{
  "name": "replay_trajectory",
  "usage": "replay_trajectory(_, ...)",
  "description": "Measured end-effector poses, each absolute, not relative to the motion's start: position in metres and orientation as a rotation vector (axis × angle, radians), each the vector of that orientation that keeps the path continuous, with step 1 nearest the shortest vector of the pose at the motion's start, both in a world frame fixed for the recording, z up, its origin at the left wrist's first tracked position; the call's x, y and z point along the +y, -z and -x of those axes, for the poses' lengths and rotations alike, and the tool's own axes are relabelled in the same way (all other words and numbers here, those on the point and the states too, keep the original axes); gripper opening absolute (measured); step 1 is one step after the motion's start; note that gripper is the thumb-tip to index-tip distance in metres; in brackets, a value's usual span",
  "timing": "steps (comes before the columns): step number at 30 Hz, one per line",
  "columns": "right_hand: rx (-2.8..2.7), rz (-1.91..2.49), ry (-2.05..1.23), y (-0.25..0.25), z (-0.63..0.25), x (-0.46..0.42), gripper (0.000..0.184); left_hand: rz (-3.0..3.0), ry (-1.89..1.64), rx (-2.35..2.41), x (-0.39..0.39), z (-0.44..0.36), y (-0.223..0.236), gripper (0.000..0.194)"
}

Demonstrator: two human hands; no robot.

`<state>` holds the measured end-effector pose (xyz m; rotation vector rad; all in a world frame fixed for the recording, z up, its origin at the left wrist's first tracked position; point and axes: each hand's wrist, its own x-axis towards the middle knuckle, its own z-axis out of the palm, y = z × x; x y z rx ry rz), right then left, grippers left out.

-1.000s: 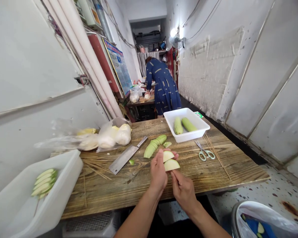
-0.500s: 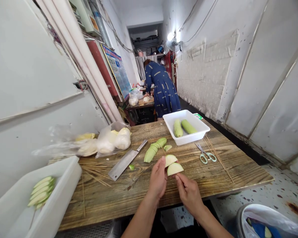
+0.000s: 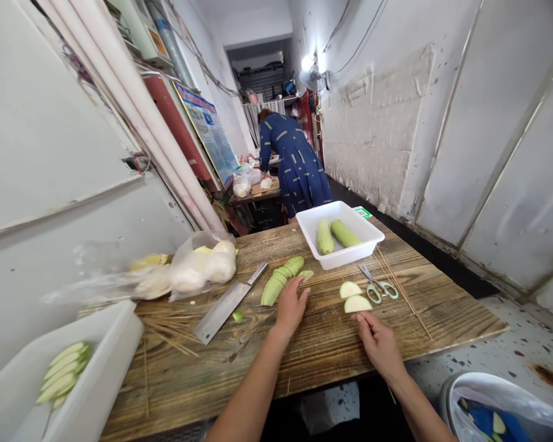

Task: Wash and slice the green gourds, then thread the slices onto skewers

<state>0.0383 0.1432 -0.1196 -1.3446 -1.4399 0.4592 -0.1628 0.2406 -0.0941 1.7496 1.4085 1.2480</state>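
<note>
My right hand (image 3: pixel 380 344) is closed around a thin wooden skewer (image 3: pixel 391 394), whose lower end sticks out below the palm. Two half-round zucchini slices (image 3: pixel 357 304) sit at its upper end, just past my fingertips. My left hand (image 3: pixel 292 307) holds nothing, thumb apart from the fingers. Its fingertips reach the near side of a row of sliced zucchini (image 3: pixel 279 283) on the table, and partly cover a few small pieces (image 3: pixel 306 275) there. Left of that row lies a cleaver (image 3: pixel 228 304), with a small green scrap (image 3: pixel 238 316) beside it.
A white tray (image 3: pixel 316 255) with two whole zucchini stands at the back; scissors (image 3: pixel 378 287) and skewers (image 3: pixel 408 298) lie right. Bagged white food (image 3: pixel 203 267), more skewers (image 3: pixel 170 328) and a bin (image 3: pixel 115 368) with skewered slices are left. A lined bucket (image 3: pixel 447 393) stands low right. A person (image 3: pixel 295 159) bends farther back.
My left hand has let go of the slices and moved up and left to the cut row. My right hand has shifted right with the skewer and its two slices.
</note>
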Motion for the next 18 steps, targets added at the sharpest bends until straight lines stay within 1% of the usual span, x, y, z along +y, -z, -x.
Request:
replay_trajectory(8,-1.477,1.336,-0.458,0.131,-0.038,0.145,0.036,-2.205,-0.897,1.529,0.273,0.153,0.099,0.035)
replay_trajectory(14,-1.513,1.341,-0.440,0.133,-0.038,0.145,0.033,-2.319,-0.663,1.736,0.285,0.148,0.096,0.042)
replay_trajectory(18,-1.513,1.338,-0.422,0.133,-0.037,0.144,0.033,-2.333,-0.642,1.722,0.295,0.148,0.101,0.033)
